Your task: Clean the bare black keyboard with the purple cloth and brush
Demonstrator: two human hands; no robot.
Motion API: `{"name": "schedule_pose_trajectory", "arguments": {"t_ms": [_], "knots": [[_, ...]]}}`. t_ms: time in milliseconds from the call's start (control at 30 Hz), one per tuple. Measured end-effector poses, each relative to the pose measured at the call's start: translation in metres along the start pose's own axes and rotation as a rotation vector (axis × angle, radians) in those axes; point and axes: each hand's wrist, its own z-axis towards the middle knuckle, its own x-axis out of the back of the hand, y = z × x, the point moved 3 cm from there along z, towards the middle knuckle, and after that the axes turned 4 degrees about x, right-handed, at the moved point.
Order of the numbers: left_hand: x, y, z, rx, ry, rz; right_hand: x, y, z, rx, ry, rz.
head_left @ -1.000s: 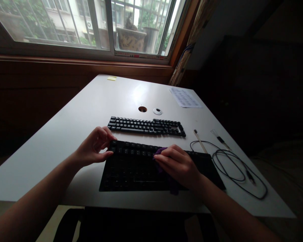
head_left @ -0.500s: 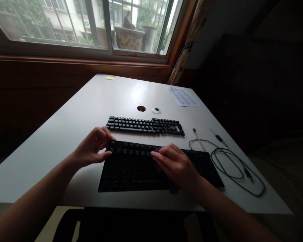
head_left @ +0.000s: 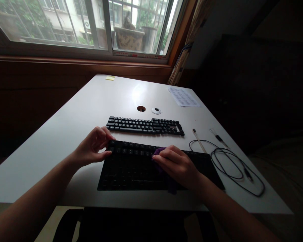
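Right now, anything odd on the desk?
Yes: the black rectangular keyboard has only its top rows of keycaps on; the loose black keycaps lie behind it. The round white ring-shaped cover sits beside its hole.

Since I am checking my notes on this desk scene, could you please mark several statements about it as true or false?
1. The right hand holds a purple cloth. True.
2. The left hand is wrapped around the cable. False: it grips the left end of the keyboard, and the cable lies to the right.
3. The detached keycaps are laid out beyond the keyboard. True.
4. The printed paper lies under the keyboard. False: it lies near the far right corner of the desk.
5. The yellow note is near the desk's far edge. True.
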Motion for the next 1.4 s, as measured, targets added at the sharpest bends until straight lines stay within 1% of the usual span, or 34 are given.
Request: {"name": "schedule_pose_trajectory", "arguments": {"t_ms": [167, 367, 600, 767, 833, 933, 1067, 1267, 1400], "knots": [[0.0, -0.001, 0.0, 0.009, 0.016, -0.015, -0.002, -0.002, 0.002, -0.036, 0.048, -0.013], [0.0, 0.0, 0.001, -0.007, -0.018, 0.015, -0.003, -0.004, 0.007, -0.071, -0.006, -0.063], [0.0, 0.002, 0.001, -0.009, -0.025, 0.024, -0.004, -0.008, 0.007, -0.07, 0.055, -0.082], [0.0, 0.0, 0.001, -0.004, -0.026, 0.025, -0.002, -0.007, 0.004, -0.016, 0.035, -0.076], [0.001, 0.0, 0.0, -0.001, -0.023, 0.02, 0.0, -0.006, 0.001, 0.016, 0.048, -0.059], [0.001, -0.001, 0.0, 0.007, -0.017, 0.008, 0.001, -0.002, -0.005, 0.017, 0.067, -0.04], [0.001, 0.0, 0.0, 0.008, -0.009, 0.001, -0.001, 0.0, -0.006, -0.016, 0.041, -0.023], [0.001, 0.0, 0.0, 0.015, 0.013, -0.02, 0.0, -0.002, 0.005, -0.024, 0.009, -0.058], [0.001, 0.0, 0.0, 0.013, 0.0, -0.012, -0.001, -0.002, 0.009, -0.049, -0.026, -0.086]]}}
